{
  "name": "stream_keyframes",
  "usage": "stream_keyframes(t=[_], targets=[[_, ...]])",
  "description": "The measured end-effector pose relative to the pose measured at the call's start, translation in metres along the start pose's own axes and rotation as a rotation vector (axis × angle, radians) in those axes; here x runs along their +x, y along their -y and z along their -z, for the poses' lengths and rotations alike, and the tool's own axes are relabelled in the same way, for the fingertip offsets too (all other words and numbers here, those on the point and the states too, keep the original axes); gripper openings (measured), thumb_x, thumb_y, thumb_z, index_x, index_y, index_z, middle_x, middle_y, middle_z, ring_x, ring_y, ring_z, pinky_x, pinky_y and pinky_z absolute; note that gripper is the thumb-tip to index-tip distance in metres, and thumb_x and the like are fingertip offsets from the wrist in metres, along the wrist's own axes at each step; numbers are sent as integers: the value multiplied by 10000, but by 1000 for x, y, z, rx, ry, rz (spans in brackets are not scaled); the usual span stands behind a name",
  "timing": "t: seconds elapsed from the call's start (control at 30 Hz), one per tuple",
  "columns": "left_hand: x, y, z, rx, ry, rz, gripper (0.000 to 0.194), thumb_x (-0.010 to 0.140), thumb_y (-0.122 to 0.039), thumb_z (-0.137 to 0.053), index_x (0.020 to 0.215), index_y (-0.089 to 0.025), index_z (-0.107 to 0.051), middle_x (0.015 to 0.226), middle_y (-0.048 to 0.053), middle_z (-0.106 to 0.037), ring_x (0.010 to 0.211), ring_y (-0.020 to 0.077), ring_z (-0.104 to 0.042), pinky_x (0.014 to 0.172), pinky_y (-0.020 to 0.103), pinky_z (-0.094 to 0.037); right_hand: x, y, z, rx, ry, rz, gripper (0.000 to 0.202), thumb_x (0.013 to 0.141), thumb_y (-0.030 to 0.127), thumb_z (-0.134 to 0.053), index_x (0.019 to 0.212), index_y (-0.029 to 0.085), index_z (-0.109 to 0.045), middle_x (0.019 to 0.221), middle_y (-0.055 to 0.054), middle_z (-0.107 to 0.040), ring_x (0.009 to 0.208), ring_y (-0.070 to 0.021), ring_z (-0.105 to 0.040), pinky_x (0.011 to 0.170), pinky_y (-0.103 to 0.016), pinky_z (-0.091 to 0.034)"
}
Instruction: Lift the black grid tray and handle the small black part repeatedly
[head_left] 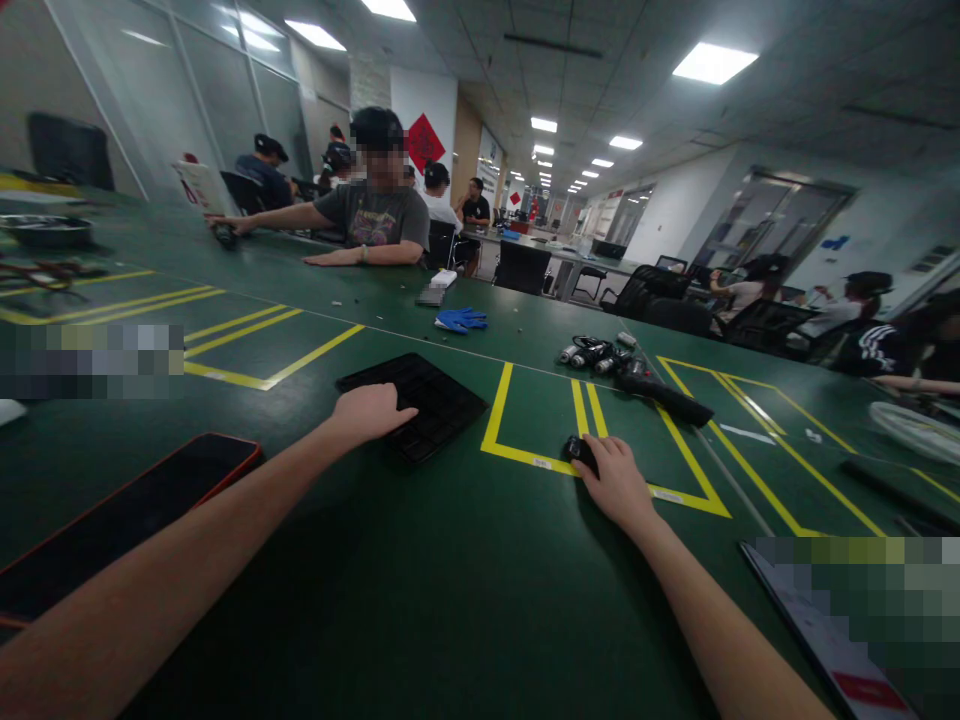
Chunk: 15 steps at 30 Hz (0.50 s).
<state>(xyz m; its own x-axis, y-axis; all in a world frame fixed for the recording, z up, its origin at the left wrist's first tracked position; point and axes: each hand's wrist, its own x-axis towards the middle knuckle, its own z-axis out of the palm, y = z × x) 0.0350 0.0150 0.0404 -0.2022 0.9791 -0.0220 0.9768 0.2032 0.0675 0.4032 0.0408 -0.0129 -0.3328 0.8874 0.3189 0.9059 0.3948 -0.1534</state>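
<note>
A flat black tray (442, 405) with a grid of shallow compartments lies on the green table. My left hand (369, 410) is closed at its near left side, thumb over the tray and the other fingers curled. Farther right, my right hand (616, 478) grips a small dark rounded object (579, 452) with a shiny end, whose kind I cannot make out. That object is at the near line of a yellow tape frame (495, 420). Beyond it lies a pile of black and silver cylindrical parts with cables (596, 352), beside a long black bar (667, 398).
A large dark slab with an orange edge (142, 515) lies at the left. Blue gloves (461, 319) rest beyond the tray. A tablet-like screen (817, 630) sits at lower right. Across the table, a person in a grey shirt (382, 215) reaches sideways toward a dark object.
</note>
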Motion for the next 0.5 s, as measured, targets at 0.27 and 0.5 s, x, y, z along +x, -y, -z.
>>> stream_keyframes(t=[0.27, 0.5], targets=[[-27, -19, -4, -211, -39, -64, 444, 778, -466, -440, 1034, -117, -536, 982, 160, -630, 891, 291, -599, 703, 354, -440, -9, 50, -5, 400, -1, 17, 363, 763, 254, -536, 1122, 202, -552, 1063, -90, -597, 1060, -258, -480, 918, -450, -403], [-82, -68, -26, -567, 53, -500, 366, 801, -406, -465, 1077, -167, -442, 794, 22, -540, 717, 174, -521, 606, 273, -390, -29, 99, -22, 752, 44, 153, 318, 863, 318, -429, 1167, 282, -516, 1046, -42, -613, 965, -230, -555, 801, -400, -494]])
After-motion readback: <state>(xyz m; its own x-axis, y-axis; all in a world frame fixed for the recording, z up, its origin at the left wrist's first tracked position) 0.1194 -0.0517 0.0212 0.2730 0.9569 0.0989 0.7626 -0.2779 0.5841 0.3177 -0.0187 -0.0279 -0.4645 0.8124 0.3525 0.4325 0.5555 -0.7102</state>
